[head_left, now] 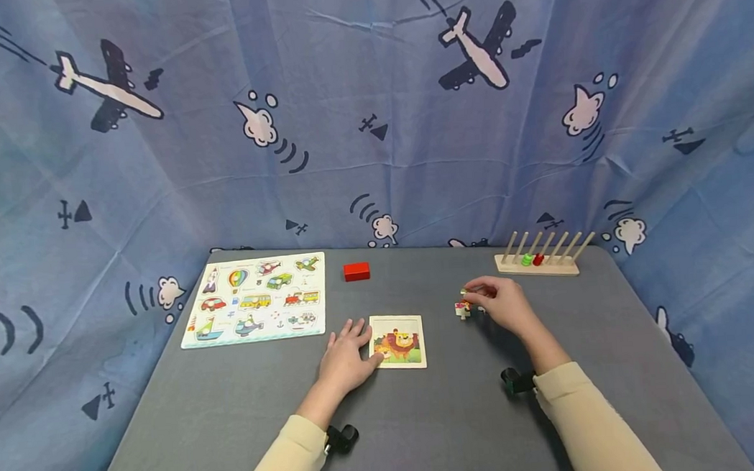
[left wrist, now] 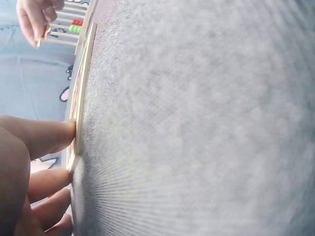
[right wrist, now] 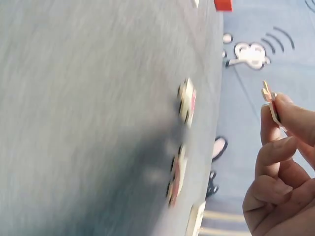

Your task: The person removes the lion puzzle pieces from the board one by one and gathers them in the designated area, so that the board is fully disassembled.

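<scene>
My left hand (head_left: 345, 356) lies at the left side of a small square jigsaw puzzle (head_left: 399, 343) with a lion picture and pale wooden border. Its fingers are spread, and in the left wrist view the thumb (left wrist: 54, 135) touches the puzzle's edge. To the right, my right hand (head_left: 503, 303) pinches a small puzzle piece (right wrist: 272, 105) between thumb and fingertips, raised above the table. Two loose puzzle pieces lie below it in the right wrist view: one pink and white piece (right wrist: 187, 102) and another piece (right wrist: 177, 176) nearer the hand's shadow.
A large picture board (head_left: 254, 300) with vehicles lies at the left on the grey table (head_left: 421, 427). Behind the puzzle sits a red block (head_left: 356, 271). A wooden peg rack (head_left: 537, 265) with green and red rings stands at the back right, before a blue curtain (head_left: 344, 122).
</scene>
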Tool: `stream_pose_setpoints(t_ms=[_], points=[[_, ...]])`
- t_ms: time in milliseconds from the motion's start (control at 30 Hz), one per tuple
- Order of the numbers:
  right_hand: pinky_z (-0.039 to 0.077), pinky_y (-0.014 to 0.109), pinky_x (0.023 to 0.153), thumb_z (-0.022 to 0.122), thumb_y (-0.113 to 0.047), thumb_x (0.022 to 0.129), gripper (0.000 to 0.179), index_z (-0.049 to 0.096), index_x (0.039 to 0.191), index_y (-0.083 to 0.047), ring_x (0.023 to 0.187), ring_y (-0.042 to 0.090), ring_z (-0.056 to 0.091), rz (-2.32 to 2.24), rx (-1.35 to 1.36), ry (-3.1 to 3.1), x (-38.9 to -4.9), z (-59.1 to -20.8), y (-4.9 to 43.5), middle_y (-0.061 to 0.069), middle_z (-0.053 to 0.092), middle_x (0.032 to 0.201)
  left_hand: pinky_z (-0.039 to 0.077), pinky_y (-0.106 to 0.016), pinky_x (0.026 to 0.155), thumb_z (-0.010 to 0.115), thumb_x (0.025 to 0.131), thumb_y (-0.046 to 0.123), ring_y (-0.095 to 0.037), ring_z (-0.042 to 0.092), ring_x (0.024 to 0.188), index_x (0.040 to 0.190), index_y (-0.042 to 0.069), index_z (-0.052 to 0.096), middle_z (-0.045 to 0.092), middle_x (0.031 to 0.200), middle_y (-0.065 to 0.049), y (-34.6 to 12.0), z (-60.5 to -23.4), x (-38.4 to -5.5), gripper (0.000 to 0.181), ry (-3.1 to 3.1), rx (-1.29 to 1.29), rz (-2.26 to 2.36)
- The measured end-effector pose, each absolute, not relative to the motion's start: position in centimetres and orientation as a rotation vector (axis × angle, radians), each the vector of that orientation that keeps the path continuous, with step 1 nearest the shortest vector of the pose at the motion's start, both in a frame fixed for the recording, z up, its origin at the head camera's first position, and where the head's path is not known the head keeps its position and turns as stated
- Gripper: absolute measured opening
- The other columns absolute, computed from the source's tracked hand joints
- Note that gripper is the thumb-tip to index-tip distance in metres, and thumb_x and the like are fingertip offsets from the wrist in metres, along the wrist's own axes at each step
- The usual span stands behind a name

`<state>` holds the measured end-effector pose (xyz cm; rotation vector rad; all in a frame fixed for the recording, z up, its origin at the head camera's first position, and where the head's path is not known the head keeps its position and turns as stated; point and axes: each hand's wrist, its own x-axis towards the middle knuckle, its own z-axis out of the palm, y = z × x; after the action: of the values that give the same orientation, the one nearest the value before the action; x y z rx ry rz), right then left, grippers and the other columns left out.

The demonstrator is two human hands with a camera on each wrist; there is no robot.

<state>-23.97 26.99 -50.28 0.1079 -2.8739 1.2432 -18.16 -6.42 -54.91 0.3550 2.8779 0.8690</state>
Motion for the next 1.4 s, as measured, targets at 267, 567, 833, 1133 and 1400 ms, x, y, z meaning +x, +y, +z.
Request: stream_pose_setpoints(t_ms=[267,567,833,1133,1400], points=[[0.053,0.034,0.060,0.071,-0.024,0.096,0.024,0.075,0.113,-0.007,0.072,0.022,0.064,1.173,0.074,-2.880,-23.9,-50.6,30.7,0.010,0.074,0.090,0.020,-0.058,0.124,0.073,0.091,0.039,-0.031,0.027,0.153,0.146,0.010,0.056,0.042,0.159,-0.009,-6.3,-55.0,-18.2,0.064,2.879,0.364,0.859],[0.047,0.029,0.060,0.070,-0.020,0.096,0.024,0.074,0.113,-0.003,0.075,0.018,0.057,1.091,0.093,-2.908,-24.0,-51.2,34.1,0.012,0.072,0.092,0.020,-0.058,0.124,0.071,0.092,0.039,-0.031,0.027,0.154,0.146,0.010,0.055,0.042,0.159,-0.008,-6.2,-54.9,-18.1,0.064,2.886,0.359,0.836],[0.047,0.031,0.064,0.068,-0.022,0.098,0.029,0.072,0.117,-0.001,0.080,0.019,0.058,1.103,-0.003,-2.988,-24.1,-51.9,35.9,0.016,0.072,0.102,0.021,-0.058,0.124,0.071,0.091,0.041,-0.031,0.027,0.153,0.147,0.009,0.054,0.041,0.159,-0.009,-6.3,-54.7,-18.1,0.067,2.878,0.379,0.800],[0.047,0.031,0.069,0.069,-0.022,0.097,0.028,0.073,0.115,-0.001,0.083,0.020,0.062,1.060,-0.012,-3.052,-24.4,-53.0,36.8,0.016,0.073,0.100,0.020,-0.057,0.124,0.074,0.087,0.046,-0.032,0.027,0.153,0.148,0.009,0.052,0.041,0.160,-0.009,-6.5,-54.7,-18.1,0.075,2.868,0.385,0.809],[0.052,0.047,0.079,0.068,-0.020,0.098,0.029,0.072,0.117,0.001,0.094,0.032,0.065,0.996,0.008,-3.074,-24.5,-53.6,36.7,0.021,0.071,0.106,0.020,-0.057,0.124,0.075,0.086,0.046,-0.031,0.027,0.153,0.148,0.009,0.052,0.041,0.160,-0.009,-6.4,-54.9,-18.1,0.076,2.870,0.376,0.809]])
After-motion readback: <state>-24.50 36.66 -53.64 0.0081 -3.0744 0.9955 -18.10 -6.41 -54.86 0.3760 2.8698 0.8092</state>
